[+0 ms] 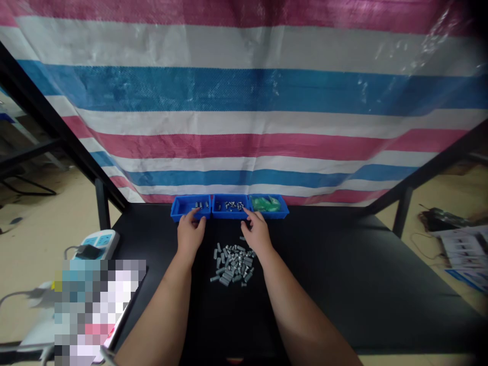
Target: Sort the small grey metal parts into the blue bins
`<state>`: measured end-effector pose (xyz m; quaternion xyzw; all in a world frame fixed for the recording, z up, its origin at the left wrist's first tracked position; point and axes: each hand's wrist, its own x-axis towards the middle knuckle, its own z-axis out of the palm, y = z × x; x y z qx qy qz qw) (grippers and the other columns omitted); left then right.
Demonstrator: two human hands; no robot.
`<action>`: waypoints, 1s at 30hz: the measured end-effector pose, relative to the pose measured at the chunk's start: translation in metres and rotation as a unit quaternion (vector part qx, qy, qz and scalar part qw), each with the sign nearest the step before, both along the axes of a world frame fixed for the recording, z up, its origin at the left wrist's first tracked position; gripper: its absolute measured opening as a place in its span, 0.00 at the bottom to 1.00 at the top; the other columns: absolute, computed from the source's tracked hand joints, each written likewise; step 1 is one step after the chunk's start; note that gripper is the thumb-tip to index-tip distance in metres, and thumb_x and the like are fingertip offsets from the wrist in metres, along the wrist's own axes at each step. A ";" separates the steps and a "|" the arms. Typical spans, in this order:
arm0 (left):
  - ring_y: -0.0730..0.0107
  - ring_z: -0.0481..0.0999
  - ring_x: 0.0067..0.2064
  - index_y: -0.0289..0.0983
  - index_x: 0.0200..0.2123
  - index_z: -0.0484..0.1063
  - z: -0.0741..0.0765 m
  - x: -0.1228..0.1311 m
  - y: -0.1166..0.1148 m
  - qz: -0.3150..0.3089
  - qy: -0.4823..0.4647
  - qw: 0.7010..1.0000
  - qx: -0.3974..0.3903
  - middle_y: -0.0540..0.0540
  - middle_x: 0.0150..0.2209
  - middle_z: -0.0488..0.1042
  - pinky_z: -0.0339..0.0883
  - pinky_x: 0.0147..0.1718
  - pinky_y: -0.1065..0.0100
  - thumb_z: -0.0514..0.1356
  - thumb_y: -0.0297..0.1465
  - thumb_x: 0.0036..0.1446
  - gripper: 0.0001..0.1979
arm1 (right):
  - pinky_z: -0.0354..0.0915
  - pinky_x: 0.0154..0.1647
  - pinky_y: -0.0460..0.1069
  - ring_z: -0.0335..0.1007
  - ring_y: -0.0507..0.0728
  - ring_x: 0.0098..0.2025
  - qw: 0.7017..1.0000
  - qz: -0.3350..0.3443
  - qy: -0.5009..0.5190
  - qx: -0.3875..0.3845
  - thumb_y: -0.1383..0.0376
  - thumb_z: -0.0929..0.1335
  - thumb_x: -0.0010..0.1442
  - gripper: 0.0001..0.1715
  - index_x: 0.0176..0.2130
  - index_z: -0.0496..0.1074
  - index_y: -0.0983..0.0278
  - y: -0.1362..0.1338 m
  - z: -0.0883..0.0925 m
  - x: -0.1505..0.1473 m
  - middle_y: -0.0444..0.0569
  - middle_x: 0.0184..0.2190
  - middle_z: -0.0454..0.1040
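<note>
My left hand (191, 233) is at the front rim of the left blue bin (181, 207), its index finger reaching over the edge toward a few small grey cylindrical pieces (201, 205). Its thumb stands apart from that finger. My right hand (257, 231) is at the middle blue bin (218, 213), with the index fingertip beside small silver screws (233, 206) and the thumb spread away. Nothing shows in either hand, though the curled fingers are partly hidden. Between my forearms lies a loose pile of grey cylindrical pieces and silver screws (234, 264).
A third blue bin (284, 213) holds a green plastic bag (266, 203). The bins stand along the back of the black table (343, 284), before a striped sheet (244, 122). At left are a power strip (110, 241) with plugs and a blurred-out flat device (110, 310).
</note>
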<state>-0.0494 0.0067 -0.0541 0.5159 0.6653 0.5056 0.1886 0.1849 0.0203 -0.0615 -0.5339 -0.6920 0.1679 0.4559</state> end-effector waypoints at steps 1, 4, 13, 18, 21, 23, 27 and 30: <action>0.63 0.76 0.31 0.38 0.52 0.77 -0.001 0.000 -0.001 0.009 0.047 0.999 -0.004 0.44 0.35 0.72 0.74 0.42 0.55 0.64 0.38 0.55 0.22 | 0.72 0.42 0.52 0.68 0.55 0.36 1.000 -0.002 -0.007 -0.003 0.66 0.66 0.60 0.28 0.59 0.72 0.62 0.000 -0.001 0.001 0.52 0.41 0.69; 0.65 0.74 0.30 0.38 0.52 0.76 -0.002 0.000 -0.002 0.006 0.089 0.996 -0.011 0.43 0.39 0.69 0.74 0.44 0.56 0.62 0.38 0.57 0.21 | 0.72 0.45 0.53 0.70 0.57 0.39 1.000 -0.004 -0.016 -0.007 0.66 0.66 0.60 0.27 0.58 0.72 0.61 0.000 -0.002 0.001 0.52 0.44 0.70; 0.67 0.73 0.31 0.39 0.55 0.73 -0.004 -0.004 0.002 -0.027 0.095 0.995 0.007 0.43 0.41 0.69 0.73 0.41 0.59 0.61 0.37 0.59 0.21 | 0.70 0.42 0.50 0.70 0.56 0.36 0.999 -0.002 -0.030 -0.010 0.66 0.66 0.60 0.26 0.57 0.72 0.61 -0.001 0.001 0.006 0.50 0.41 0.73; 0.66 0.71 0.30 0.40 0.53 0.73 0.010 0.003 -0.007 -0.088 0.131 0.987 0.022 0.50 0.29 0.69 0.68 0.34 0.64 0.59 0.37 0.61 0.17 | 0.65 0.34 0.48 0.69 0.54 0.27 0.997 -0.033 -0.042 -0.047 0.63 0.66 0.61 0.12 0.42 0.77 0.61 -0.008 0.016 0.029 0.43 0.25 0.72; 0.67 0.72 0.30 0.40 0.45 0.77 0.018 0.014 -0.015 -0.226 0.140 0.964 0.009 0.48 0.30 0.72 0.67 0.33 0.66 0.58 0.36 0.62 0.12 | 0.63 0.33 0.47 0.71 0.54 0.29 0.992 -0.041 -0.061 -0.102 0.65 0.67 0.58 0.08 0.37 0.77 0.59 -0.011 0.022 0.045 0.43 0.26 0.76; 0.65 0.74 0.35 0.41 0.45 0.78 0.022 0.023 -0.020 -0.301 0.152 0.941 0.010 0.46 0.35 0.74 0.69 0.38 0.64 0.58 0.34 0.62 0.11 | 0.63 0.34 0.47 0.73 0.55 0.32 0.984 -0.030 -0.087 -0.151 0.68 0.68 0.55 0.08 0.35 0.77 0.59 -0.011 0.023 0.052 0.44 0.29 0.78; 0.60 0.74 0.48 0.44 0.49 0.78 0.021 0.045 -0.028 -0.371 0.190 0.909 0.031 0.43 0.44 0.76 0.68 0.50 0.59 0.59 0.29 0.61 0.14 | 0.60 0.31 0.46 0.73 0.54 0.31 0.969 0.002 -0.134 -0.209 0.72 0.69 0.50 0.08 0.31 0.75 0.60 -0.014 0.025 0.058 0.44 0.30 0.78; 0.60 0.74 0.49 0.46 0.50 0.78 0.017 0.059 -0.029 -0.387 0.222 0.894 0.033 0.44 0.48 0.76 0.67 0.50 0.59 0.59 0.27 0.61 0.16 | 0.58 0.27 0.45 0.71 0.52 0.26 0.959 0.053 -0.147 -0.236 0.71 0.71 0.48 0.07 0.29 0.73 0.60 -0.019 0.032 0.060 0.41 0.25 0.76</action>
